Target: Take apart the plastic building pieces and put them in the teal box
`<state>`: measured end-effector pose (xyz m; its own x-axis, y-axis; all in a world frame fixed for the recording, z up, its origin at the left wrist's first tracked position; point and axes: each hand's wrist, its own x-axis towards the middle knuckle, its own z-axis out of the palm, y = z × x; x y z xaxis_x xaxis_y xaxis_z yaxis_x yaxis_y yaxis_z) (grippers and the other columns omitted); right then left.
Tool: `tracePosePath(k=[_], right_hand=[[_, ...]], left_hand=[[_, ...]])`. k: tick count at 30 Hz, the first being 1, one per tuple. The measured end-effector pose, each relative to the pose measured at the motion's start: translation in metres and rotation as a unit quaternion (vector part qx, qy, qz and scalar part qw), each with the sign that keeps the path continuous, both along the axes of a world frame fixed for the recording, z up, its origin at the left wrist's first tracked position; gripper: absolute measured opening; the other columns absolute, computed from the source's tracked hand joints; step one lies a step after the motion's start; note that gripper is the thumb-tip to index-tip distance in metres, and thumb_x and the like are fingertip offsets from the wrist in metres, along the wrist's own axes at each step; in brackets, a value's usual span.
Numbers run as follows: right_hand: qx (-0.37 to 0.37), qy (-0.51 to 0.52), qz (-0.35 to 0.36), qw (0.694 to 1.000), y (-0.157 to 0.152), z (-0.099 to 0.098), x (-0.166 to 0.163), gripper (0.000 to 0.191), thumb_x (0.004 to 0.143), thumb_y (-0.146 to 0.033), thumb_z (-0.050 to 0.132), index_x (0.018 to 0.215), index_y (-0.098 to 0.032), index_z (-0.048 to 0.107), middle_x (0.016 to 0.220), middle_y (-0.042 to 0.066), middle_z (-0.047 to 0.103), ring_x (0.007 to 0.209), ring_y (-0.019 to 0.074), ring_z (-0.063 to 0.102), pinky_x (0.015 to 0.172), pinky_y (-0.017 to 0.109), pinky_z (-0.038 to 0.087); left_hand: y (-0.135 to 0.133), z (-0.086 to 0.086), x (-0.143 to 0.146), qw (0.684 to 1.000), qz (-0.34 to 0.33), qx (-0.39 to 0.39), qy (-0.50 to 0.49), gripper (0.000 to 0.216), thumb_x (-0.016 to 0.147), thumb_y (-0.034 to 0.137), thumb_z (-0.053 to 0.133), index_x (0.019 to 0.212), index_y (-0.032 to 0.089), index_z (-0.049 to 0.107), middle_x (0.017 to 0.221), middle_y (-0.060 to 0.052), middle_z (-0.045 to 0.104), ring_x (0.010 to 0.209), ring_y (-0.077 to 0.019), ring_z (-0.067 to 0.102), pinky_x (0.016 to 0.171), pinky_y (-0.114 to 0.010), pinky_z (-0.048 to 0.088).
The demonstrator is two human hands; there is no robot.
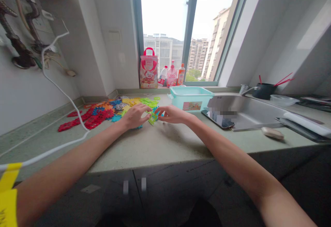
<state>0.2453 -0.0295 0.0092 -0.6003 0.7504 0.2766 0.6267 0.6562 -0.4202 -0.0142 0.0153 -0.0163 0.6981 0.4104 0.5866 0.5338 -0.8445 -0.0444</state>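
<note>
Over the counter [155,147], my left hand [134,116] and my right hand [172,113] meet at a yellow-green interlocking plastic piece [152,118]. The thumb and fingers of the left hand pinch it from one side. On its other side, my right hand's fingers are curled closed against it. A bit of blue plastic [156,110] shows between the hands; whether it is joined to the green piece I cannot tell. Beside and behind my left hand spreads a pile of such pieces, with red ones [99,119], orange ones [104,105] and green ones [150,102].
A mint-green plastic tub [178,97] stands behind my right hand. Right of it are a phone [217,119], a steel sink [248,113] and a soap-like bar [272,133]. A white cable [64,99] crosses the left side. Bottles [172,76] and a pink bag [149,72] line the windowsill.
</note>
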Motion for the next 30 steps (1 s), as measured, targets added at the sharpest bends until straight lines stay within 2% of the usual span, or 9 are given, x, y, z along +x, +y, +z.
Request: tracePosePath(k=[4, 11, 14, 17, 20, 24, 27, 30], right_hand=[[-0.009, 0.01, 0.018, 1.0, 0.007, -0.007, 0.003, 0.026, 0.094, -0.019, 0.068, 0.118, -0.019, 0.076, 0.101, 0.004, 0.082, 0.065, 0.0105, 0.071, 0.07, 0.023, 0.05], [0.067, 0.028, 0.005, 0.997, 0.015, -0.012, 0.003, 0.023, 0.09, -0.016, 0.071, 0.111, -0.02, 0.081, 0.097, 0.003, 0.081, 0.072, 0.0122, 0.07, 0.072, 0.023, 0.05], [0.092, 0.049, -0.006, 0.995, 0.016, -0.011, 0.005, 0.023, 0.09, -0.014, 0.07, 0.11, -0.02, 0.08, 0.109, 0.006, 0.079, 0.076, 0.0119, 0.072, 0.076, 0.024, 0.052], [0.1, 0.055, -0.018, 0.993, 0.016, -0.011, 0.008, 0.026, 0.09, -0.014, 0.072, 0.114, -0.02, 0.079, 0.122, 0.009, 0.074, 0.079, 0.0117, 0.073, 0.082, 0.027, 0.054], [0.087, 0.037, -0.021, 0.995, 0.018, -0.012, 0.011, 0.026, 0.089, -0.014, 0.074, 0.115, -0.019, 0.079, 0.121, 0.01, 0.074, 0.079, 0.0126, 0.074, 0.085, 0.029, 0.055], [0.067, 0.022, -0.019, 0.997, 0.021, -0.015, 0.011, 0.028, 0.089, -0.014, 0.073, 0.116, -0.019, 0.078, 0.114, 0.008, 0.078, 0.079, 0.0135, 0.073, 0.08, 0.027, 0.055], [0.059, 0.023, -0.016, 0.998, 0.021, -0.015, 0.01, 0.027, 0.09, -0.016, 0.072, 0.116, -0.018, 0.078, 0.112, 0.007, 0.079, 0.078, 0.0136, 0.073, 0.077, 0.026, 0.054], [0.053, 0.025, -0.013, 0.998, 0.021, -0.014, 0.01, 0.026, 0.09, -0.017, 0.072, 0.116, -0.018, 0.078, 0.112, 0.007, 0.08, 0.078, 0.0132, 0.073, 0.077, 0.025, 0.054]], left_hand=[[0.003, -0.001, -0.001, 0.999, 0.001, -0.031, 0.035, 0.039, 0.107, 0.049, 0.049, 0.12, 0.021, 0.073, 0.118, -0.01, 0.076, 0.113, -0.0284, 0.068, 0.103, -0.044, 0.052], [0.001, 0.001, -0.002, 0.996, 0.016, -0.071, 0.053, 0.055, 0.091, 0.071, 0.066, 0.119, 0.024, 0.074, 0.116, -0.007, 0.078, 0.111, -0.0279, 0.07, 0.103, -0.04, 0.051], [0.001, 0.002, -0.002, 0.993, 0.018, -0.098, 0.064, 0.052, 0.086, 0.067, 0.071, 0.117, 0.025, 0.075, 0.108, -0.004, 0.079, 0.104, -0.0266, 0.073, 0.097, -0.038, 0.053], [0.002, 0.002, -0.002, 0.99, 0.014, -0.128, 0.065, 0.039, 0.087, 0.054, 0.07, 0.113, 0.025, 0.076, 0.102, -0.002, 0.08, 0.095, -0.0231, 0.074, 0.092, -0.035, 0.054], [0.001, 0.002, -0.002, 0.989, 0.013, -0.136, 0.057, 0.033, 0.086, 0.043, 0.066, 0.112, 0.025, 0.077, 0.101, -0.002, 0.08, 0.093, -0.0211, 0.074, 0.09, -0.033, 0.054], [0.0, 0.003, -0.001, 0.989, 0.019, -0.136, 0.056, 0.031, 0.086, 0.033, 0.061, 0.112, 0.025, 0.077, 0.098, -0.002, 0.08, 0.091, -0.0199, 0.074, 0.086, -0.031, 0.054], [0.0, 0.002, -0.001, 0.99, 0.025, -0.131, 0.053, 0.029, 0.088, 0.034, 0.061, 0.11, 0.024, 0.078, 0.095, -0.002, 0.08, 0.089, -0.0205, 0.074, 0.084, -0.031, 0.055], [0.001, 0.001, -0.001, 0.99, 0.033, -0.13, 0.047, 0.031, 0.092, 0.044, 0.062, 0.108, 0.023, 0.078, 0.094, -0.004, 0.08, 0.087, -0.0211, 0.075, 0.081, -0.031, 0.054]])
